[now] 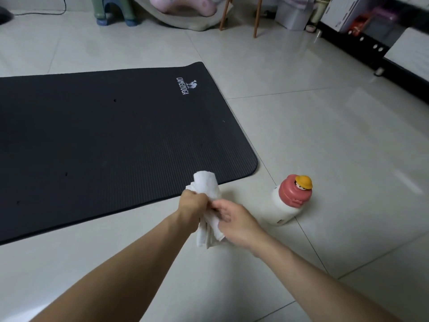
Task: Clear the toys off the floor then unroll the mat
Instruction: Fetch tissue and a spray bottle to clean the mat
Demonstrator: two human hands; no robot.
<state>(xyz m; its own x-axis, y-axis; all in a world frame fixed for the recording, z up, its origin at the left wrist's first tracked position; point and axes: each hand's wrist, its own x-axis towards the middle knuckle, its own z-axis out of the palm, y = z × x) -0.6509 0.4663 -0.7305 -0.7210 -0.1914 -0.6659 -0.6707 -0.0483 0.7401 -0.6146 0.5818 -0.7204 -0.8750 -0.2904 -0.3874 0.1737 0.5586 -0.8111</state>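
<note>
1. Black mat [104, 135], finely ribbed, white logo near its far corner.
2. White cloth [207, 187].
3. White bottle [282, 205], pinkish-red cap, yellow-hatted figure on top.
4. Pale grey glossy tiled floor [325, 135].

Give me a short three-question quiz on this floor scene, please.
1. True or false: the black yoga mat lies rolled up.
2. Which hands grip the white towel? A. left hand only B. right hand only C. both
3. Fill in: the white bottle with the pink lid stands on the ____ , off the mat.

Key: 1 false, it lies flat; 2 C; 3 floor.
</note>
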